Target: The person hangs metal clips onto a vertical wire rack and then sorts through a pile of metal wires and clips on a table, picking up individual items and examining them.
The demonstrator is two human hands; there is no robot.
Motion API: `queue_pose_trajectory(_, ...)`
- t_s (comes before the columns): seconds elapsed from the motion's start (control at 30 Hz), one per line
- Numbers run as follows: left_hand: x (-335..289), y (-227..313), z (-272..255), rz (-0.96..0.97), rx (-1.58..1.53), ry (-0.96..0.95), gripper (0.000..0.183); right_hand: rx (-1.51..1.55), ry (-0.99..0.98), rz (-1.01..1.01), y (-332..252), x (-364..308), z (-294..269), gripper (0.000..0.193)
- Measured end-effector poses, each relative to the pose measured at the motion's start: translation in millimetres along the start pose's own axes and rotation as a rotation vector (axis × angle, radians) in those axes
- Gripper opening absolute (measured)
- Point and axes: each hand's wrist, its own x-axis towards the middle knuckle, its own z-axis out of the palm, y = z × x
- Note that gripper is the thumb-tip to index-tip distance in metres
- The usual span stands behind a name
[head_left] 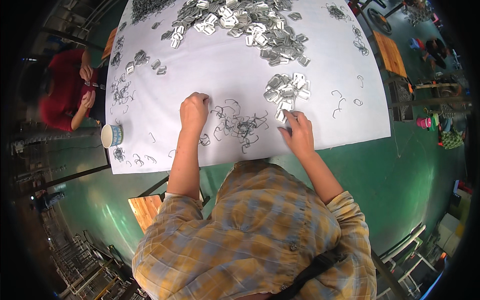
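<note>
My left hand (pixel 194 112) is closed above the white tabletop, just left of a loose heap of bent wire hooks (pixel 241 126). Its fingers are curled, and whatever they may pinch is too small or hidden to tell. Over on the right, my right hand (pixel 301 134) has thumb and forefinger apart, the forefinger's tip at the lowest piece (pixel 281 116) of a small pile of flat silver metal plates (pixel 287 89). These plates are small, with slots through them. No plate looks lifted off the table.
A large heap of the same plates (pixel 240 25) covers the far middle. More wire hooks (pixel 121 92) lie along the left edge, beside a paper cup (pixel 112 135). At the left, a person in red (pixel 65 90) handles small pieces. Wooden stools (pixel 145 210) stand around the table.
</note>
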Motion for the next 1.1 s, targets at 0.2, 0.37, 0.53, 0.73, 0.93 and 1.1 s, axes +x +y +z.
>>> queue_pose_trajectory(0.2, -1, 6, 14, 0.197, -0.048, -0.045, 0.008, -0.043, -0.011, 0.026, 0, 2, 5, 0.047)
queue_pose_trajectory(0.37, 6, 24, 37, 0.466, 0.258, -0.103, 0.002, -0.153, -0.089, 0.016, 0, 8, 9, 0.04)
queue_pose_trajectory(0.53, 20, 37, 34, 0.523, 0.403, -0.273, 0.003, -0.231, -0.012, -0.059, 0, 7, 11, 0.029)
queue_pose_trajectory(0.73, 31, 52, 24, 0.316, 0.016, -0.34, 0.007, 0.309, 0.126, 0.379, 8, 6, -2, 0.015)
queue_pose_trajectory(0.93, -10, 118, 8, 0.265, -0.868, -0.434, 0.01, 0.728, 0.023, 0.635, -14, 3, -29, 0.015)
queue_pose_trajectory(1.1, -13, 134, 12, 0.592, -0.753, -0.261, 0.01, 0.405, 0.074, 0.482, -35, -2, -43, 0.01)
